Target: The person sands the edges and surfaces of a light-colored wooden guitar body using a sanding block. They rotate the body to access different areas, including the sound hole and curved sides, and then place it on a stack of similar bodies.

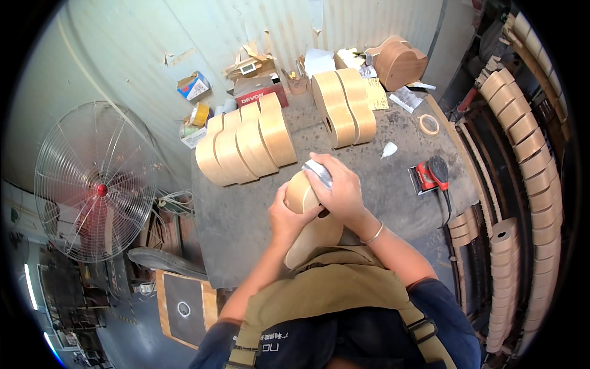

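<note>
A pale wooden guitar-shaped body (310,237) stands on edge on the dark workbench (239,221), leaning against my apron. My left hand (284,216) grips its left side. My right hand (340,190) presses a grey sanding block (318,172) against the body's upper curved edge. A thin bangle circles my right wrist.
Several more wooden bodies (246,144) stand in a row at the back left, two more (344,104) at the back centre and a darker one (399,61) behind. A red sander (430,175), tape roll (429,124), boxes and a floor fan (92,184) surround. More bodies (528,184) are stacked on the right.
</note>
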Tool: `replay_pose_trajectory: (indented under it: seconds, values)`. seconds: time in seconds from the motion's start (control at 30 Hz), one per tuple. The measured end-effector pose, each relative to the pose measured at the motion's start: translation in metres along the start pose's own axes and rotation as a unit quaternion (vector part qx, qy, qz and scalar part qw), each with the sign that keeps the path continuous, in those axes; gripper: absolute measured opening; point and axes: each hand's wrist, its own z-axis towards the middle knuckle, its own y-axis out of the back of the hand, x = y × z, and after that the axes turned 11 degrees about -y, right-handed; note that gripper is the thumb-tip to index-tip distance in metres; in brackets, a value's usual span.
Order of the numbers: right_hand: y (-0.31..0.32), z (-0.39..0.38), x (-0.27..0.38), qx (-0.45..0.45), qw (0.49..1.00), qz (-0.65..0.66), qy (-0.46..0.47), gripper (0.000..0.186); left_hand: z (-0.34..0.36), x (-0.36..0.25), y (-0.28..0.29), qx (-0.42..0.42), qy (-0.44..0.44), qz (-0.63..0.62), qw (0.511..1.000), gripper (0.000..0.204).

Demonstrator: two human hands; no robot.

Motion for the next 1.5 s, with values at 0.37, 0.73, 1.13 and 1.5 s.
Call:
replay_pose_trajectory:
  seconds: [0.37, 0.73, 1.13, 1.5]
  values:
    - [0.002, -0.001, 0.000, -0.007, 0.999, 0.038, 0.033, 0.043, -0.002, 0.008, -0.002, -0.032, -0.014, -0.015, 0.999, 0.071]
    - [-0.017, -0.041, -0.026, 0.064, 0.988, 0.014, 0.141, 0.046, 0.005, 0.047, 0.017, 0.006, 0.010, -0.100, 0.995, 0.081]
    - [0.037, -0.027, -0.075, -0.119, 0.967, 0.163, -0.154, 0.034, 0.018, 0.050, 0.030, 0.031, 0.090, -0.262, 0.960, 0.074]
    - [0.073, 0.000, -0.060, -0.050, 0.957, 0.228, -0.172, 0.034, 0.034, -0.014, 0.015, 0.225, -0.119, -0.187, 0.949, 0.083]
